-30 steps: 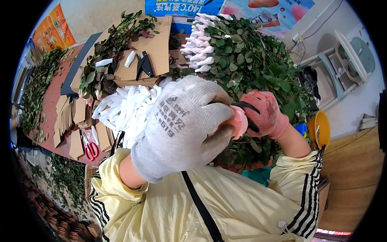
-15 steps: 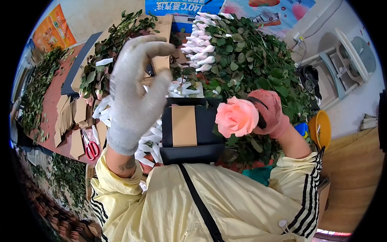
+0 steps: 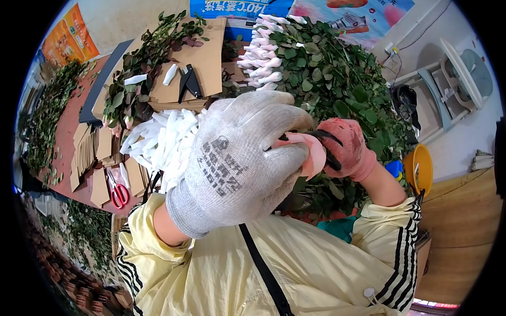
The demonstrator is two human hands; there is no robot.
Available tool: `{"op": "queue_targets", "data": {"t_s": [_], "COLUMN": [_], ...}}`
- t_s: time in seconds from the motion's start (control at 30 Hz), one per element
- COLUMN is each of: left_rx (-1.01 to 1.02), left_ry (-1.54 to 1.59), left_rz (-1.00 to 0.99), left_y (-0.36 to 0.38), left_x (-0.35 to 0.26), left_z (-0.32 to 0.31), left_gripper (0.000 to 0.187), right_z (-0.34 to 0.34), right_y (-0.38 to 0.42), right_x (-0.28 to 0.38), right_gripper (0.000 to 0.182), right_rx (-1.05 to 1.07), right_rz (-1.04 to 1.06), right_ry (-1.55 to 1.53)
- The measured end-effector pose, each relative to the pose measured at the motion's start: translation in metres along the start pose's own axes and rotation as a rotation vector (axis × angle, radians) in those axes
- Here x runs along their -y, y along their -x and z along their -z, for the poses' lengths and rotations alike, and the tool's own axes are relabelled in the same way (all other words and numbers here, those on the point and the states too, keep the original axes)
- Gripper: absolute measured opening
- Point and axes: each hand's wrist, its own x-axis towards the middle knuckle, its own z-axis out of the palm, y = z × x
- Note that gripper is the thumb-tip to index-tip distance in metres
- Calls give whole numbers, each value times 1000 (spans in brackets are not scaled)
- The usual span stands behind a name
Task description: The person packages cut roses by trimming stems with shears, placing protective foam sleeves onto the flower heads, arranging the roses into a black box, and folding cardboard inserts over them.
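A pink rose (image 3: 315, 156) is between my two gloved hands, its bloom largely covered. My left hand (image 3: 242, 163), in a white knit glove with dark print, closes its fingers around the bloom from the left. On the right, my right hand (image 3: 350, 150) in a reddish-pink glove is closed just behind the flower head, a black curved part showing at its fingers; the stem is hidden. Below the hands lie green rose leaves (image 3: 337, 189). To the left of my left hand is a pile of white sleeves (image 3: 163, 139).
Rose heads in white sleeves (image 3: 263, 60) lie beside a heap of leafy stems (image 3: 342, 79). A black hand tool (image 3: 190, 84) rests on stacked cardboard (image 3: 208, 50). Red-handled scissors (image 3: 119, 195) lie by cardboard pieces (image 3: 100, 187). A yellow basin (image 3: 421, 168) stands at right.
My left hand has come down and right from its raised, open pose and closed on the rose bloom, covering the black box. My right hand stays nearly in place with the rose.
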Motion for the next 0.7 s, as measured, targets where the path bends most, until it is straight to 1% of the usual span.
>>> {"op": "queue_targets", "data": {"t_s": [0.1, 0.13, 0.2, 0.3, 0.4, 0.6, 0.7], "left_rx": [-51, -68, -124, -137, -114, -32, -68], "left_ry": [-16, -22, -52, -38, 8, -21, -38], "left_rz": [47, 63, 9, 14, 53, 116, 118], "left_y": [3, 4, 6, 6, 6, 4, 5], "left_x": [0, 1, 4, 7, 2, -2, -2], "left_z": [-2, -3, -7, -8, -8, -2, -4], "left_gripper": [28, 28, 29, 30, 32, 38, 41], "right_z": [2, 2, 2, 2, 3, 0, -1], "right_y": [-2, -2, -1, -1, -2, -2, 1], "right_x": [1, 4, 5, 5, 5, 5, 4], "right_gripper": [48, 49, 50, 51, 51, 50, 50], "right_rx": [-26, -34, -41, 6, 14, -40, -27], "right_rz": [21, 7, -8, -6, 2, 23, 6], "right_ry": [-24, 27, 77, 82, 87, 63, 99]}}
